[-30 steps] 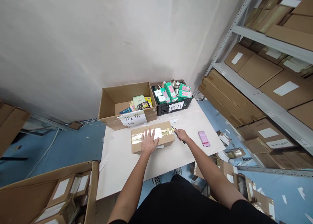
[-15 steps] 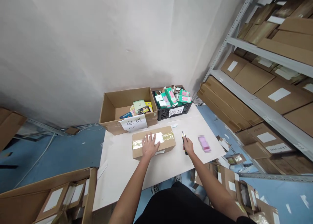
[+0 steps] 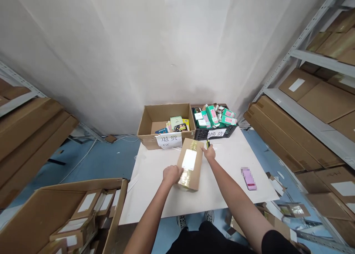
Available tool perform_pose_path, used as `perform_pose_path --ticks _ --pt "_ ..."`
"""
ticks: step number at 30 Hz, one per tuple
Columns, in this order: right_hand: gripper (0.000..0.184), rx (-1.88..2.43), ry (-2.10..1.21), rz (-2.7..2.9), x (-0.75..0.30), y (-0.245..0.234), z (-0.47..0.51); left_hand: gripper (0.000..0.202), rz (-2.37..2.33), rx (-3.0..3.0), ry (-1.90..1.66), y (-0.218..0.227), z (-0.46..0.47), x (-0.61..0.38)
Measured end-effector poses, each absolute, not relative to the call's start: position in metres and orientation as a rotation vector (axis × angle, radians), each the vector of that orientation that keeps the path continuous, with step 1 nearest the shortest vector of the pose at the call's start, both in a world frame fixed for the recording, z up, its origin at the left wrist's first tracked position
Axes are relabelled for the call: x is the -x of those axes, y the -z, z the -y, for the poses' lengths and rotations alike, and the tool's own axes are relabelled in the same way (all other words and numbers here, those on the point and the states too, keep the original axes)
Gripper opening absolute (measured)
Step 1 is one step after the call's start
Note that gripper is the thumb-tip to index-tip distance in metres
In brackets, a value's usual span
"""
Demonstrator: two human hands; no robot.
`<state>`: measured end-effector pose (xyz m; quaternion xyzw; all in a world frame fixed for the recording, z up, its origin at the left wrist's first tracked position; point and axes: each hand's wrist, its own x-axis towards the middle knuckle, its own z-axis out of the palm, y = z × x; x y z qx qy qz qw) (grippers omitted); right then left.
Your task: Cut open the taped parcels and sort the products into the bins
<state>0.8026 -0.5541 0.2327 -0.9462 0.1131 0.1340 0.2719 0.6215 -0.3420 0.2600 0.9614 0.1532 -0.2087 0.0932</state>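
A taped cardboard box [image 3: 197,169] with a white label lies on the white table [image 3: 155,198], its long side now pointing away from me. My left hand [image 3: 172,174] grips its near left edge, fingers curled. My right hand [image 3: 209,152] is closed around a box cutter [image 3: 208,144] and touches the box's far right side. Behind stand an open carton [image 3: 144,137] with booklets inside and a black crate [image 3: 201,135] of green and pink small boxes. Both carry handwritten paper signs.
A pink phone-like item [image 3: 249,179], partly pixelated, lies on the table's right. At lower left stands a large carton [image 3: 119,209] of parcels. Shelves with cartons [image 3: 294,135] line the right side; more long cartons [image 3: 36,135] are at left. Boxes and scraps lie on the floor at right.
The box has turned from lying crosswise to lengthwise. My left hand went from flat on its top to its left edge, and my right hand came to its side with the cutter.
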Motion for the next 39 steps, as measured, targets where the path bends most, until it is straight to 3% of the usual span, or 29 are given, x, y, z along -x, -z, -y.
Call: perform_pose_path --ticks 3,4,7,11,15,24,31,35,39 --pt "0.06 2.536 -0.352 -0.242 -0.799 -0.237 0.558 0.042 -0.335 -2.933 0.49 -0.266 0.355 -0.623" --pt "0.063 2.52 -0.347 -0.266 -0.789 -0.234 0.565 0.044 -0.257 -2.973 0.436 -0.266 0.355 -0.628" --pt "0.072 2.436 -0.361 -0.323 -0.739 -0.213 0.593 0.085 0.193 -3.048 0.39 -0.261 0.352 -0.65" --pt "0.083 2.436 -0.431 -0.21 -0.669 -0.181 0.625 0.122 0.763 -2.959 0.473 -0.244 0.348 -0.673" --pt "0.083 2.616 -0.407 -0.187 -0.647 -0.187 0.635 0.142 0.63 -2.979 0.547 -0.229 0.356 -0.665" --pt "0.096 2.68 -0.497 -0.114 -0.733 -0.227 0.613 0.126 -0.004 -3.042 0.541 -0.221 0.399 -0.593" --pt "0.078 2.704 -0.364 0.035 -0.749 -0.248 0.584 0.084 0.037 -3.036 0.444 -0.246 0.402 -0.601" --pt "0.054 2.644 -0.173 -0.02 -0.725 -0.243 0.59 0.112 0.39 -2.909 0.384 -0.253 0.372 -0.627" --pt "0.037 2.525 -0.122 -0.108 -0.702 -0.24 0.615 0.118 0.473 -2.788 0.392 -0.238 0.359 -0.638"
